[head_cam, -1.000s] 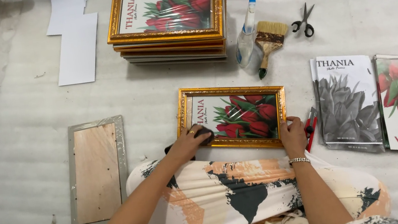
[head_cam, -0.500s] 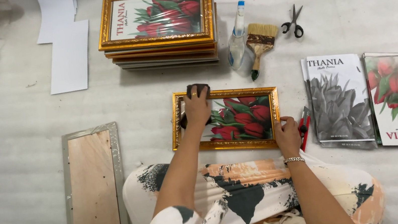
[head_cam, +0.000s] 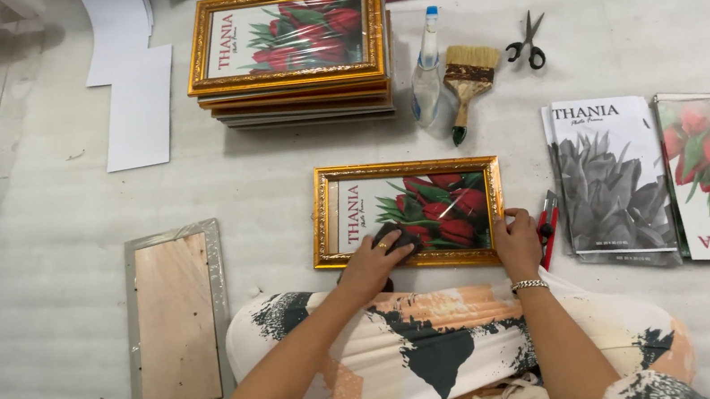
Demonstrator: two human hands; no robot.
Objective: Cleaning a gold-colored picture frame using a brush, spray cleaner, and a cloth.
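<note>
So the person is sitting on the floor with a gold-framed tulip picture lying flat right in front of their knees. The left hand is closed over a dark cloth pad and pressing it on the lower-left glass; half a second ago it was up at the top edge, so the wiping is coming back down. The right hand is resting flat on the lower-right corner, holding nothing, beside a red cutter.
</note>
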